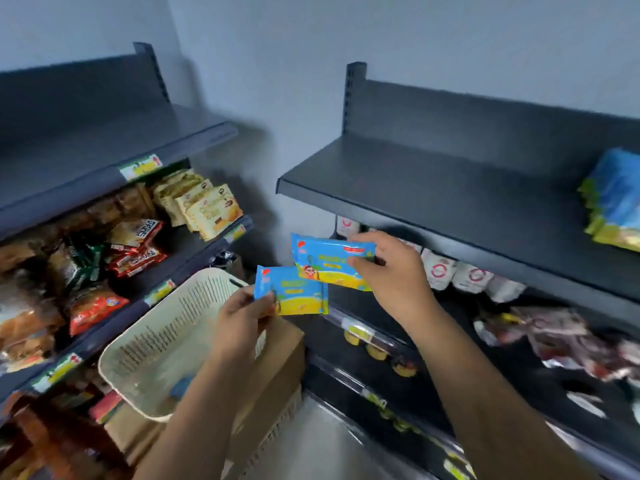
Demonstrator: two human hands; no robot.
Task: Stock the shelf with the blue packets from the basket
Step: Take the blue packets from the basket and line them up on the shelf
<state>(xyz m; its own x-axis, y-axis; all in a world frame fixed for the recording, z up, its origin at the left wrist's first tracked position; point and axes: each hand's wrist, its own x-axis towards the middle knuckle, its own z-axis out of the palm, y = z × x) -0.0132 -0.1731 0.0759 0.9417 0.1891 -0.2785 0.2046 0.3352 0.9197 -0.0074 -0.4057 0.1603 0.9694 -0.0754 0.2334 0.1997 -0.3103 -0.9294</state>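
The left hand (242, 318) pinched one blue packet (294, 291) by its left end, just above the cream basket (162, 327). The right hand (393, 271) held a second blue packet (329, 259) by its right end, with its fingers curled round it. This one was a bit higher, and its corner lay over the first one. Both packets were in the air, lower than the front edge of the dark top shelf (433, 181). A pile of blue packets (614, 199) sat at the far right of that shelf. A small blue thing (181, 386) lay in the bottom of the basket, too blurry to tell what it was. The basket sat on a brown box (280, 355).
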